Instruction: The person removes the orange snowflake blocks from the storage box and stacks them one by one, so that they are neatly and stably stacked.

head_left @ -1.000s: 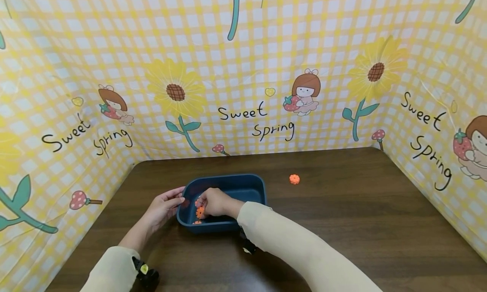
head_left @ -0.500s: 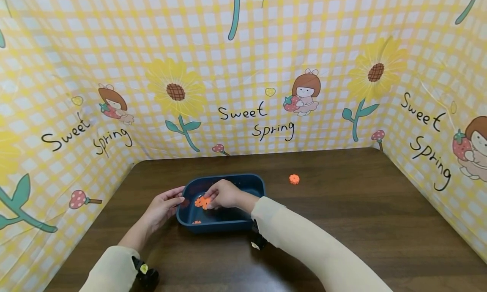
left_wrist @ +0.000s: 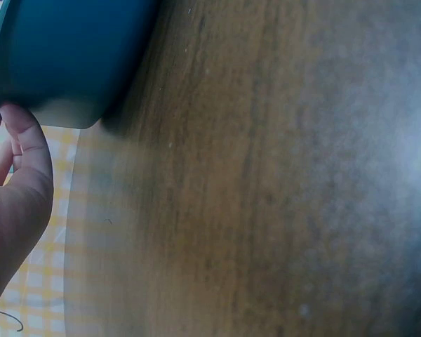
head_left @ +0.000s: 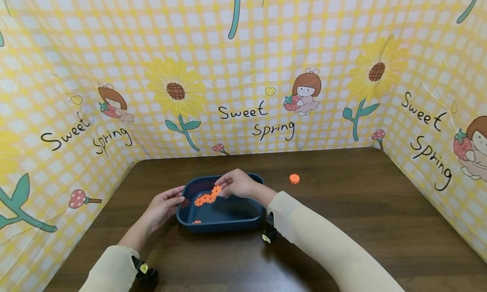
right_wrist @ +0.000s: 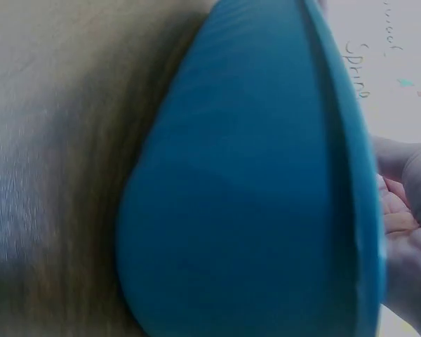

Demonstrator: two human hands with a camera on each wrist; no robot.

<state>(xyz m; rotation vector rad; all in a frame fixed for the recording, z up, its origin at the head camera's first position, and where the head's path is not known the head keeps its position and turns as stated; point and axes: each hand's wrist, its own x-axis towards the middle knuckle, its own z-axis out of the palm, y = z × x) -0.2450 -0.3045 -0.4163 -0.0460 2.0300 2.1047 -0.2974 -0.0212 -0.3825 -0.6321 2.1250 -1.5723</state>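
A dark blue bin (head_left: pixel 224 227) stands on the table. At its left end the left hand (head_left: pixel 164 206) grips the rim between thumb and fingers; the left wrist view shows the thumb against the bin's wall (left_wrist: pixel 77 56). Over the bin's back part, the right hand (head_left: pixel 239 185) pinches one end of a row of joined orange flower-shaped pieces (head_left: pixel 209 198), which slants down to the left inside the bin. Another orange piece (head_left: pixel 196 222) lies at the bin's front left. In the right wrist view the bin (right_wrist: pixel 231 182) hides part of the right hand (right_wrist: pixel 410 225).
One orange flower-shaped piece (head_left: pixel 294 178) lies on the brown table (head_left: pixel 342 207), right of the bin and towards the back. A yellow checked cloth (head_left: pixel 243 72) with printed flowers surrounds the table at the back and sides.
The right hand has moved up and to the right, drawing the orange row with it, so more of its pieces show. The left hand and bin have stayed in place.
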